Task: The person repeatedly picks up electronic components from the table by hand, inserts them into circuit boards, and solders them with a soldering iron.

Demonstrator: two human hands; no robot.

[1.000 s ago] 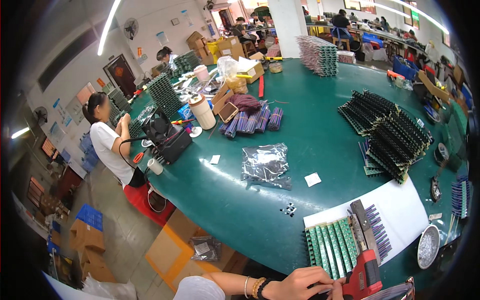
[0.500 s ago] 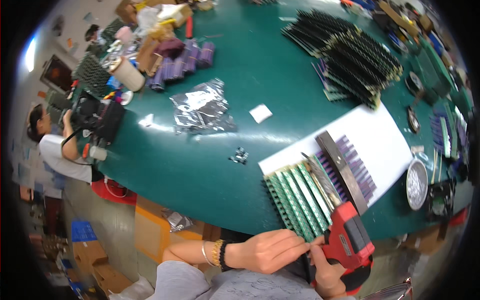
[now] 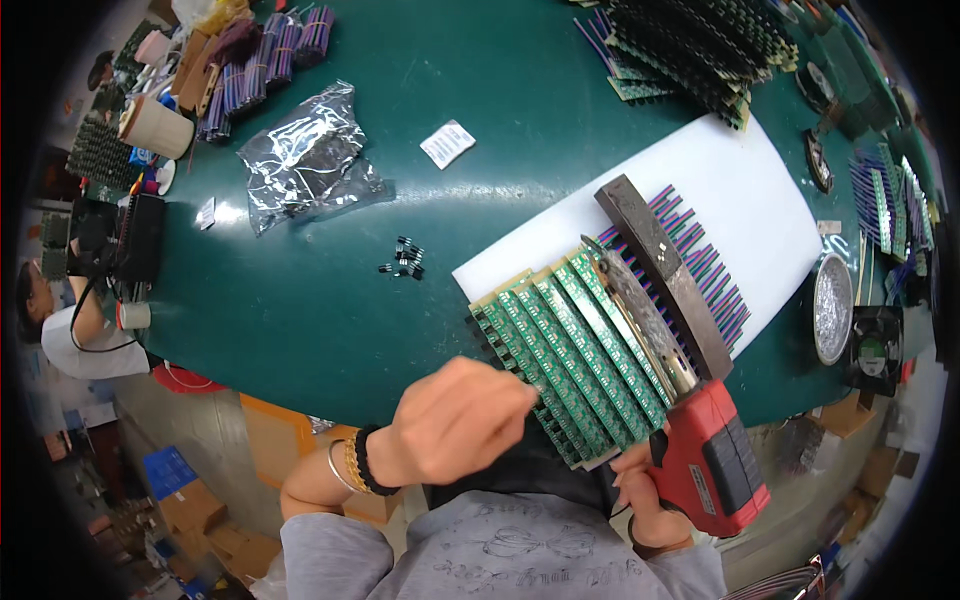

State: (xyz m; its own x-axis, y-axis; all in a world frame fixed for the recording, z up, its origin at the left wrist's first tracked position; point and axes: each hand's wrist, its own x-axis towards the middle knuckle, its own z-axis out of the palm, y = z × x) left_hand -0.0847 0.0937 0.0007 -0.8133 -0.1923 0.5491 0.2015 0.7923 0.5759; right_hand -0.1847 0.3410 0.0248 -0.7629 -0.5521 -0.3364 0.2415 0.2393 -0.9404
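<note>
My left hand is closed, fingers curled together, just left of a row of green circuit board strips. Whether anything small is pinched in it I cannot make out. My right hand is wrapped round the grip of a red and black soldering gun. Its metal front end lies along the right side of the strips and points away from me. A dark metal bar rests across purple-striped ribbon wires that lead to the boards. Beneath them lies a white foam sheet.
Small black parts lie on the green table, left of the boards. Beyond are a clear plastic bag, a white packet and stacked boards. A metal bowl stands right. Another person sits far left.
My left hand has moved left, away from my right hand and the soldering gun. The camera view has shifted, so the table's things appear further left and higher. The soldering gun stays in my right hand.
</note>
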